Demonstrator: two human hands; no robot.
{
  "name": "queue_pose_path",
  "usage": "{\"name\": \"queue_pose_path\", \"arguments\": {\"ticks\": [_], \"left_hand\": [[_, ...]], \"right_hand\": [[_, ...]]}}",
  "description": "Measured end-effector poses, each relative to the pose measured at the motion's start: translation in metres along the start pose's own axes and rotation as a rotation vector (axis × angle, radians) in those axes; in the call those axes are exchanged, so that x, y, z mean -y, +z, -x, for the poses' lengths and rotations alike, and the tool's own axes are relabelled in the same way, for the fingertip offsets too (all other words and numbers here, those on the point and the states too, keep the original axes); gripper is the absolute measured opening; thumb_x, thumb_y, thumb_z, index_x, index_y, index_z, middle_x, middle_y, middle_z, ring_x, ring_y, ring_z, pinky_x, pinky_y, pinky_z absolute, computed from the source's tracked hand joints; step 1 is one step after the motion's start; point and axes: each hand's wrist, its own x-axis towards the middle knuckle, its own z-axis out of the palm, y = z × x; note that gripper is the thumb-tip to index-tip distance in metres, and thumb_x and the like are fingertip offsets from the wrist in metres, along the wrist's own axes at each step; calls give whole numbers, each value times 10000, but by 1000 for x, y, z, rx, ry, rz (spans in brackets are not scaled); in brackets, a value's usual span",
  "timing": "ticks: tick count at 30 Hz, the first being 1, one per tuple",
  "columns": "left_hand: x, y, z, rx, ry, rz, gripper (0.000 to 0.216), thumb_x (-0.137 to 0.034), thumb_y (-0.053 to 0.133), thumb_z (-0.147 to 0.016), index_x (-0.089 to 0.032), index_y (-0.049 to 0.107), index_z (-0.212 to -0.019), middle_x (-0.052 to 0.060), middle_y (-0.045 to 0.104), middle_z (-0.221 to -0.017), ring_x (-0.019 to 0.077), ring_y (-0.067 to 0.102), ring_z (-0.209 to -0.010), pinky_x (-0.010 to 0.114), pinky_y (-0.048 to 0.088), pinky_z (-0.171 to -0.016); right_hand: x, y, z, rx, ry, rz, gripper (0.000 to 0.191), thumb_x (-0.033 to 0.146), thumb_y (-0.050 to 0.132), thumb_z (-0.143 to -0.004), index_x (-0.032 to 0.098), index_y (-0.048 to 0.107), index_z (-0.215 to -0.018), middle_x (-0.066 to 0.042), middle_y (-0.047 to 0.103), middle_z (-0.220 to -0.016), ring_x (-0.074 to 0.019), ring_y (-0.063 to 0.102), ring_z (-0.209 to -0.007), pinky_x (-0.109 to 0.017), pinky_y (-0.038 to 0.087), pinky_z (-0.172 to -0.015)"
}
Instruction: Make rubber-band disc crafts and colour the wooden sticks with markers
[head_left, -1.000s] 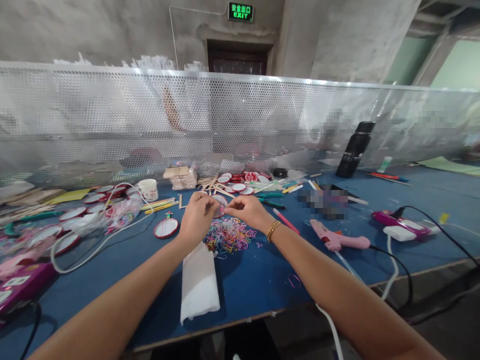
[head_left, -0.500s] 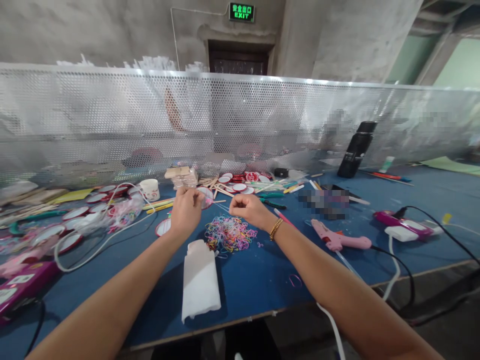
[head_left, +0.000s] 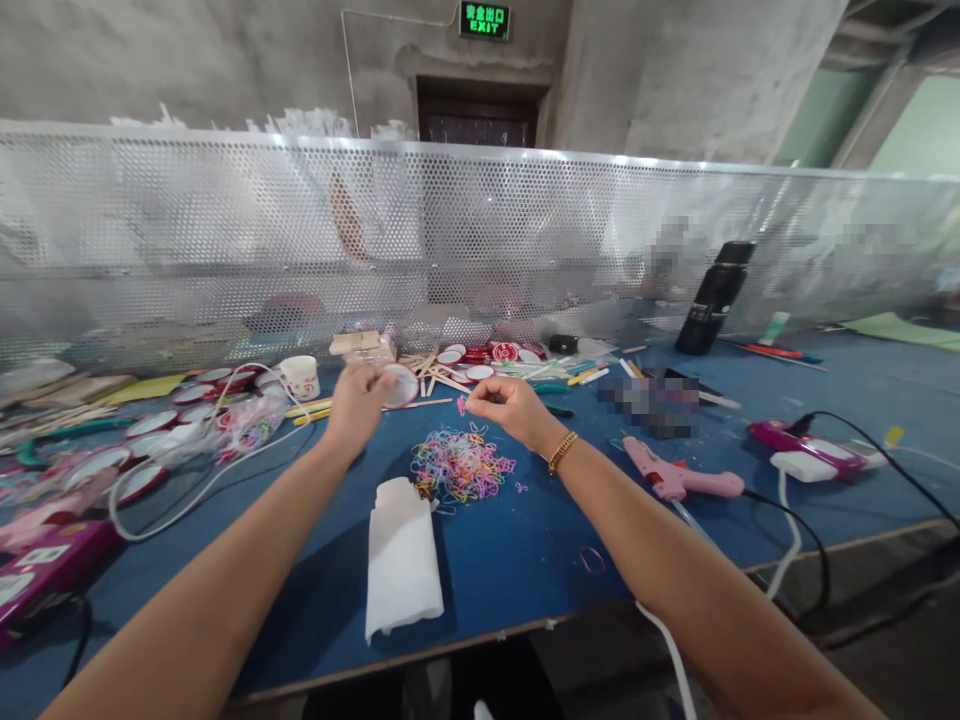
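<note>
My left hand (head_left: 352,402) is raised over the blue table (head_left: 525,550) and pinches a small round white disc (head_left: 399,384) with a thin stick pointing right from it. My right hand (head_left: 504,402) is closed in a pinch a little to the right, with a tiny pink bit at its fingertips that I cannot name. Below both hands lies a heap of coloured rubber bands (head_left: 459,466). A folded white cloth (head_left: 403,555) lies nearer to me.
A pink glue gun (head_left: 675,478) with its cable lies at the right, beside a white power strip (head_left: 806,462). Red-rimmed round discs (head_left: 150,425) and wooden sticks (head_left: 442,378) litter the left and back. A perforated metal screen (head_left: 525,240) backs the table; a black bottle (head_left: 712,296) stands there.
My hands have drawn apart. The left hand carried the disc up and to the left, and the right hand stayed near the middle, still pinched.
</note>
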Motion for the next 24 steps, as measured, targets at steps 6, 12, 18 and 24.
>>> {"name": "queue_pose_path", "arguments": {"ticks": [6, 12, 18, 24], "left_hand": [[-27, 23, 33, 329, 195, 52, 299, -349, 517, -893, -215, 737, -741, 50, 631, -834, 193, 579, -864, 331, 462, -812], [-38, 22, 43, 298, 181, 51, 193, -360, 711, -766, -259, 773, -919, 68, 609, -1031, 208, 584, -916, 369, 500, -825], [-41, 21, 42, 271, 205, 51, 124, -300, 669, -815, -231, 765, -778, 59, 624, -1010, 202, 591, -932, 349, 491, -800], [-27, 14, 29, 189, 246, -102, 126, -279, 657, -830, -233, 756, -769, 56, 643, -998, 200, 600, -888, 357, 465, -799]], "right_hand": [[-2, 1, -1, -64, -27, 39, 194, 359, 669, -754, 177, 636, -694, 6, 583, -647, -107, 458, -603, -273, 388, -604], [0, 11, 1, -90, -15, 62, 209, 366, 665, -764, 173, 638, -689, 5, 600, -646, -108, 474, -606, -260, 396, -596], [1, 23, 3, -46, 8, 27, 209, 365, 653, -765, 166, 653, -701, 11, 583, -625, -101, 458, -573, -253, 368, -563], [-1, 18, 1, -122, -12, -3, 161, 306, 613, -741, 183, 567, -649, 31, 513, -600, -100, 429, -567, -252, 349, -558]]}}
